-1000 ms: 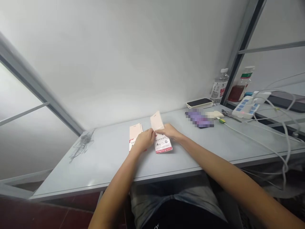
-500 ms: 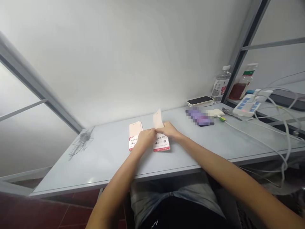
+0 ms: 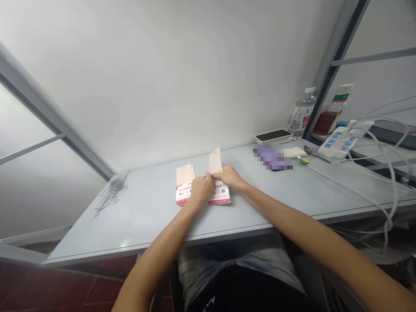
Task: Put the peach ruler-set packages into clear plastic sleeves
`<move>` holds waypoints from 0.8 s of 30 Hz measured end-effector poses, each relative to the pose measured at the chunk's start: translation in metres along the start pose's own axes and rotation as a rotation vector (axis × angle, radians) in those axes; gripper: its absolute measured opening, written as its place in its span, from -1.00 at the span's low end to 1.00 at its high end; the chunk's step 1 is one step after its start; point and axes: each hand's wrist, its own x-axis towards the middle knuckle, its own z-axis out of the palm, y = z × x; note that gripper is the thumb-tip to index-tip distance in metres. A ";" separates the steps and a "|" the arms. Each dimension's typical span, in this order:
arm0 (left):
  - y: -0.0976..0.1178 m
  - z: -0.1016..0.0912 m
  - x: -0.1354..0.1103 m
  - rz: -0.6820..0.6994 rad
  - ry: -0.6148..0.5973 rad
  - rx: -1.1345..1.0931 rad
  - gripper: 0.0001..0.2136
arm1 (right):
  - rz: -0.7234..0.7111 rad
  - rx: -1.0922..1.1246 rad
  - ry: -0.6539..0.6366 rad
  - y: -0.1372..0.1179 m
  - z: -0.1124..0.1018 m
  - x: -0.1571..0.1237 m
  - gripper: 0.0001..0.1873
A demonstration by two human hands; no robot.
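My left hand (image 3: 203, 188) is closed at the upper edge of a ruler set packet (image 3: 221, 197), with its thumb side close to my right fingers. On the packet's other side, my right hand (image 3: 231, 177) grips it near the top. A pale pink card flap (image 3: 215, 160) stands up from this packet, above both hands. Just left lies a small stack of similar ruler set packets (image 3: 185, 175), with pink tops and white-and-red printed lower parts. My left hand and forearm cover part of the print. The fingertips are mostly hidden.
On the grey desk (image 3: 146, 216), a tangle of dark thin strands (image 3: 112, 193) lies at left. Toward the right are a phone (image 3: 274, 136), a blurred purple item (image 3: 273, 158), scissors (image 3: 316, 154), a water bottle (image 3: 302, 113), a power strip (image 3: 338, 141) and loose white cables (image 3: 351, 195).
My left hand has shifted slightly right, covering more of the held packet's print and uncovering more of the left stack. My right hand stays in nearly the same place.
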 end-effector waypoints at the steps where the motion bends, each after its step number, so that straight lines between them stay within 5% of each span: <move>1: 0.001 0.000 -0.001 -0.006 0.014 -0.003 -0.77 | -0.002 -0.006 0.006 -0.001 0.000 -0.001 -0.86; 10: -0.001 -0.002 0.000 0.013 0.071 -0.060 -0.76 | -0.025 -0.107 0.052 -0.002 0.000 0.001 -0.87; 24: -0.020 -0.016 -0.002 0.134 -0.008 -0.124 -0.72 | -0.095 -0.310 0.006 -0.002 -0.002 -0.002 -0.76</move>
